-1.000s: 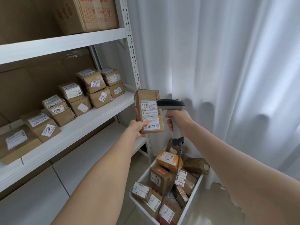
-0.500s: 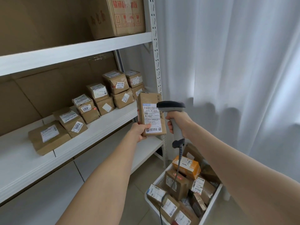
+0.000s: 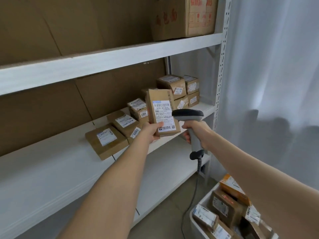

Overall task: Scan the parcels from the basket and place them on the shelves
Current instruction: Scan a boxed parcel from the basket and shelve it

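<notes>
My left hand (image 3: 151,131) grips the bottom of a tall brown parcel (image 3: 161,109) and holds it upright, its white label facing me, in front of the middle shelf (image 3: 57,152). My right hand (image 3: 196,133) grips the handle of a grey barcode scanner (image 3: 188,116), whose dark head sits just right of the parcel's label. The white basket (image 3: 201,226) stands on the floor at the lower right with several labelled parcels in it. A red scan line falls on one basket parcel (image 3: 224,207).
Several brown parcels (image 3: 174,87) stand in a row on the middle shelf, one flat parcel (image 3: 106,140) at the left end. A big carton (image 3: 186,16) sits on the upper shelf. The scanner cable (image 3: 193,192) hangs to the floor. A white curtain (image 3: 269,75) hangs on the right.
The view has swung left toward the shelves. Both hands with the parcel and scanner have moved left and closer to the middle shelf; the basket has slid to the lower right corner.
</notes>
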The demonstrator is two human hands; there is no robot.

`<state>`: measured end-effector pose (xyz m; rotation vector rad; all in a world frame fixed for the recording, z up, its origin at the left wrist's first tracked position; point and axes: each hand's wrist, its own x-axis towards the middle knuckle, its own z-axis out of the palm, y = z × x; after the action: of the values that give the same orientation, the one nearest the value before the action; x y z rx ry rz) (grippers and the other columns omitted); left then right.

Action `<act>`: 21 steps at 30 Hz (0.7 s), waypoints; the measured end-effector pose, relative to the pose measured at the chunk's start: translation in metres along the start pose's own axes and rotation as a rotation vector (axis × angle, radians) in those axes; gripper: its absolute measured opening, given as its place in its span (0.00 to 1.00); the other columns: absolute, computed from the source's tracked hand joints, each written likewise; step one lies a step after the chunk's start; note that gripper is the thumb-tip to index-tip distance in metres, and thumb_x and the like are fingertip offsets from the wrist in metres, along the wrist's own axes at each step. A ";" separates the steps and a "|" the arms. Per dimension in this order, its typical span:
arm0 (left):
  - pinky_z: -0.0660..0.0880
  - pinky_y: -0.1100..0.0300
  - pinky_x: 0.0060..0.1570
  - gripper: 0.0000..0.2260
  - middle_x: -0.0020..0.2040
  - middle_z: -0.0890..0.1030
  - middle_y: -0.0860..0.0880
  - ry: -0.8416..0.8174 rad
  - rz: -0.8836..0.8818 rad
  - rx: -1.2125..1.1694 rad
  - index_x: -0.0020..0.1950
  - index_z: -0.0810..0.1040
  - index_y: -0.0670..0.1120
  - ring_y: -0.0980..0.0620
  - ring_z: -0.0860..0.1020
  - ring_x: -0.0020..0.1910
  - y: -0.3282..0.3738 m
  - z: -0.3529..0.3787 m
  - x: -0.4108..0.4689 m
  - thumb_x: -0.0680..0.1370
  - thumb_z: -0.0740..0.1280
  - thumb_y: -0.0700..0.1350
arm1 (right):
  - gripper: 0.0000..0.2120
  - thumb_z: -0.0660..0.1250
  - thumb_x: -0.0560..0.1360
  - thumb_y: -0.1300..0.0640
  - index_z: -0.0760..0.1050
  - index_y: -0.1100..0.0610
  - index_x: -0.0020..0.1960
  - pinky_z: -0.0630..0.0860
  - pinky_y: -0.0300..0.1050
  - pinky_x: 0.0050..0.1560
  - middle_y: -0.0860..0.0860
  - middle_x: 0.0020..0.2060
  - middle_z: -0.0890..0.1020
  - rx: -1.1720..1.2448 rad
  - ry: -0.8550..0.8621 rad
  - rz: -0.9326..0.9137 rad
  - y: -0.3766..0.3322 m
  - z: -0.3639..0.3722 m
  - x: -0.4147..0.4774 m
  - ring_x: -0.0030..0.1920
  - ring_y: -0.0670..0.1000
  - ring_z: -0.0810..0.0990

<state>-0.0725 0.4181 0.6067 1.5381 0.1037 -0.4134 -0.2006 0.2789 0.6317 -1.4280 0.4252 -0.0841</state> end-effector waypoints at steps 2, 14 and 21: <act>0.76 0.46 0.55 0.20 0.62 0.78 0.44 0.009 0.005 -0.006 0.65 0.70 0.42 0.44 0.78 0.59 0.010 -0.027 0.005 0.75 0.70 0.37 | 0.02 0.63 0.75 0.65 0.72 0.61 0.43 0.71 0.41 0.27 0.55 0.27 0.73 -0.025 -0.035 -0.014 -0.006 0.029 0.002 0.25 0.50 0.70; 0.77 0.42 0.54 0.22 0.63 0.77 0.44 0.125 0.038 -0.038 0.65 0.70 0.43 0.42 0.75 0.62 0.063 -0.142 0.000 0.74 0.72 0.41 | 0.04 0.67 0.75 0.61 0.74 0.62 0.47 0.77 0.41 0.29 0.55 0.31 0.78 -0.037 -0.029 -0.052 -0.047 0.131 0.019 0.27 0.50 0.75; 0.74 0.38 0.57 0.27 0.63 0.75 0.43 0.290 0.028 -0.079 0.69 0.67 0.46 0.41 0.73 0.62 0.083 -0.184 0.005 0.75 0.70 0.55 | 0.16 0.71 0.74 0.54 0.73 0.58 0.58 0.81 0.44 0.42 0.55 0.43 0.82 0.072 0.045 -0.018 -0.056 0.155 0.044 0.37 0.50 0.80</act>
<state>-0.0062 0.5955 0.6755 1.5120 0.3201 -0.1596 -0.0972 0.4025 0.6886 -1.3612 0.4420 -0.1455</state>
